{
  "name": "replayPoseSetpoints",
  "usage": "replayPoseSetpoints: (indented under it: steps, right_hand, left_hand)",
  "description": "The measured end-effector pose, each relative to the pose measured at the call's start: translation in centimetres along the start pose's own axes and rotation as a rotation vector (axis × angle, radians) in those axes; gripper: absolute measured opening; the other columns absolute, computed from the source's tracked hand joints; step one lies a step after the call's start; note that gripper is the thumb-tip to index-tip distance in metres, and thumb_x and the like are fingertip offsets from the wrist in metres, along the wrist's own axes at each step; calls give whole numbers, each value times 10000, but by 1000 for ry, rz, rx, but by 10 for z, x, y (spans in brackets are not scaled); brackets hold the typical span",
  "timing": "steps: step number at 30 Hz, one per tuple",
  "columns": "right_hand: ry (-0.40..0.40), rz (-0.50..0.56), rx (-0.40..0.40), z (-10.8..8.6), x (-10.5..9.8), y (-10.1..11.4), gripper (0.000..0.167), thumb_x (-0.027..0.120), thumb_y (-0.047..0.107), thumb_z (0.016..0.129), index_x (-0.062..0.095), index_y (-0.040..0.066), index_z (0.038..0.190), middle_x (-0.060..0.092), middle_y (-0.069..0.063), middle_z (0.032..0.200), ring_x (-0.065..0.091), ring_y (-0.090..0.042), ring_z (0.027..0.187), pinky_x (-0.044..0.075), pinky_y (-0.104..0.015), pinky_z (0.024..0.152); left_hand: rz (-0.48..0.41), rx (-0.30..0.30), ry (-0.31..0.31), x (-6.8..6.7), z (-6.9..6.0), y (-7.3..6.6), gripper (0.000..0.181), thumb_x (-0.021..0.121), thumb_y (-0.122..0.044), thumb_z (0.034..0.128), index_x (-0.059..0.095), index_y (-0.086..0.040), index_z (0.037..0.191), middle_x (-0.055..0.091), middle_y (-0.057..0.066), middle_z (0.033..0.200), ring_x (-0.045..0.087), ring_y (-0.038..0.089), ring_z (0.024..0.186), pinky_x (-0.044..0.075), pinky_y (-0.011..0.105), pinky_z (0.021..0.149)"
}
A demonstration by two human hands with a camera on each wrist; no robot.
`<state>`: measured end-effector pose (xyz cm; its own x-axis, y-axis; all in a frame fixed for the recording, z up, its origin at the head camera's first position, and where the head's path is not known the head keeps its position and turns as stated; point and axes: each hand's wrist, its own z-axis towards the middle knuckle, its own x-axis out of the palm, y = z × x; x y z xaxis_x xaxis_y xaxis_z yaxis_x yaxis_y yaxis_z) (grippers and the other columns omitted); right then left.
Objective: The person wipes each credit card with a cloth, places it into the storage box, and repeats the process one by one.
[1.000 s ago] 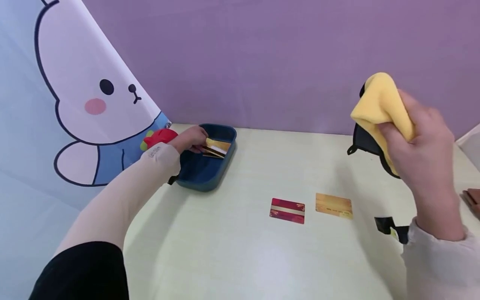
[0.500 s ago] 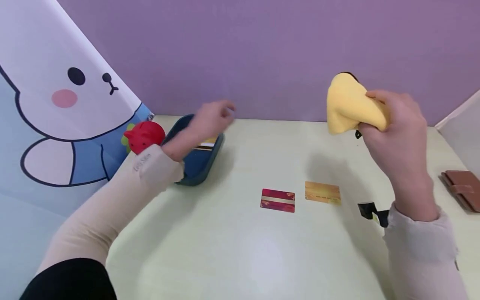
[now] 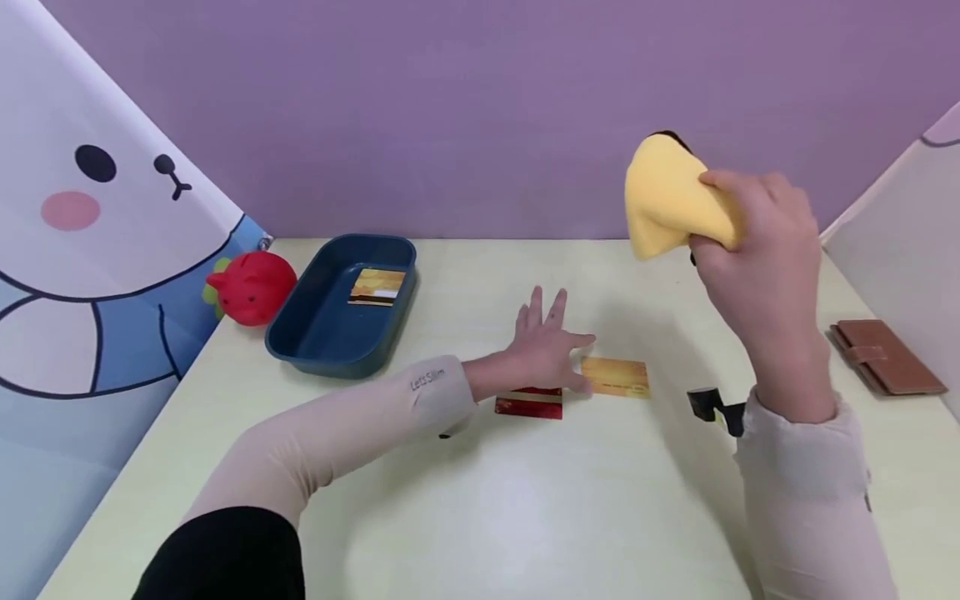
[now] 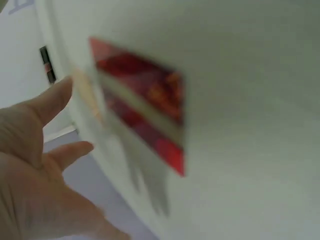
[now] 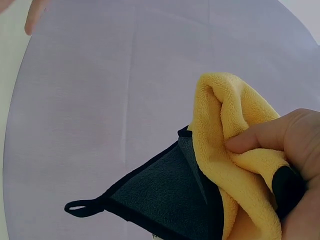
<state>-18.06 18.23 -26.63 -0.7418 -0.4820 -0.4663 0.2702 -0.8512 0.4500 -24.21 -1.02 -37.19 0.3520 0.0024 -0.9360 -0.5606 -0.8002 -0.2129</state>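
Fingers spread, my left hand (image 3: pixel 543 350) hovers above the table by two bank cards. Partly hidden beneath it lies the red card (image 3: pixel 528 403), whose pale stripe shows in the left wrist view. Just right of the thumb is the gold card (image 3: pixel 617 377). My right hand (image 3: pixel 768 258) grips a bunched yellow cloth (image 3: pixel 671 196), held up off the table. In the right wrist view, the dark grey side of the cloth (image 5: pixel 165 192) hangs down with a small loop at its corner.
A blue tray (image 3: pixel 300 354) stands at the back left with a gold card (image 3: pixel 377 286) inside. Beside it sits a red pig figure (image 3: pixel 258 287). Far right lies a brown wallet (image 3: pixel 888 357). A purple backdrop (image 3: pixel 450 117) rises behind the table.
My left hand has left the tray, where its fingers were at the card, and swung right to the two cards on the table. The cloth stays in my right hand.
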Motion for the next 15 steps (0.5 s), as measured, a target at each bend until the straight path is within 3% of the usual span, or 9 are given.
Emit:
replayPoseSetpoints:
  steps: [6, 15]
  right_hand:
    - [-14, -19, -18, 3, 1, 4, 420, 607, -70, 801, 703, 57, 1189, 658, -252, 1088, 529, -457, 933, 311, -498, 788]
    - [-10, -22, 15, -1, -1, 2, 422, 621, -60, 801, 702, 63, 1195, 658, -244, 1104, 525, -460, 928, 289, -489, 766]
  left_hand:
    - [-112, 0, -58, 8, -7, 6, 669, 761, -591, 807, 530, -426, 1413, -194, 88, 1677, -311, 431, 1483, -56, 620, 1223]
    - [-136, -8, -89, 19, -8, 7, 576, 789, -512, 823, 611, -392, 1356, -121, 133, 1681, -233, 473, 1498, 3, 649, 1218]
